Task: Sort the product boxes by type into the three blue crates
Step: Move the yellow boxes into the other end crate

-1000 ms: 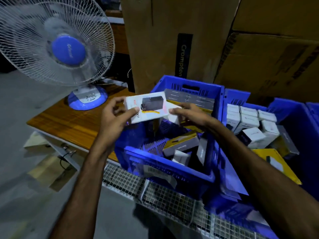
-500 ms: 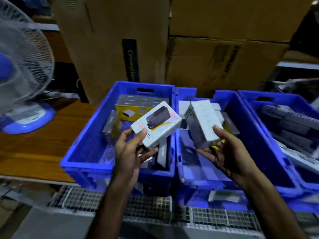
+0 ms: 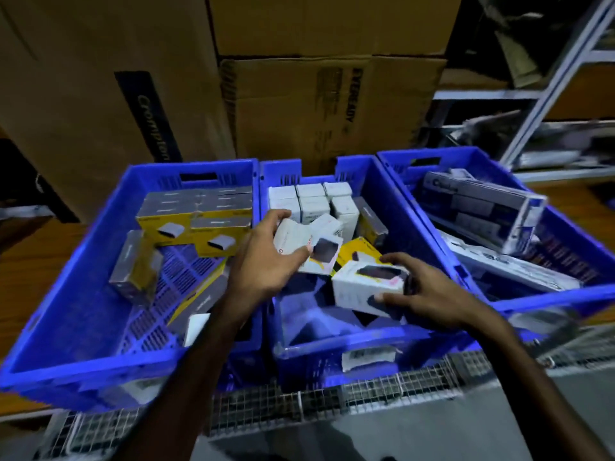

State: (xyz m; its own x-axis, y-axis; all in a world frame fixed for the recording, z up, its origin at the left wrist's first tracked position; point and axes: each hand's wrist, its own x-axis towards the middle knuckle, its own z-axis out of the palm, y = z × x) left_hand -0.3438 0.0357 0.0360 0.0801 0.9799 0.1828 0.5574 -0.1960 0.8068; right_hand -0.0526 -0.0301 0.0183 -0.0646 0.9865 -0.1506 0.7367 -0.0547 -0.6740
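A: Over the middle crate [image 3: 392, 181], both hands now hang low. Half a second ago they were raised above the rims, one box each.

B: Still grasping?

A: Yes. The left hand [image 3: 266, 257] pinches a white box [image 3: 312, 251] between thumb and fingers; the right hand [image 3: 429, 291] curls round another white box [image 3: 369, 287].

B: So these two belong with the white stack [image 3: 312, 201] just beyond the left hand?

A: That's my reading; the drop looks close.

B: How do they lie?

A: The right one's long axis runs left to right, printed face up. The left one tilts, its long axis slanting from far-left to near-right.
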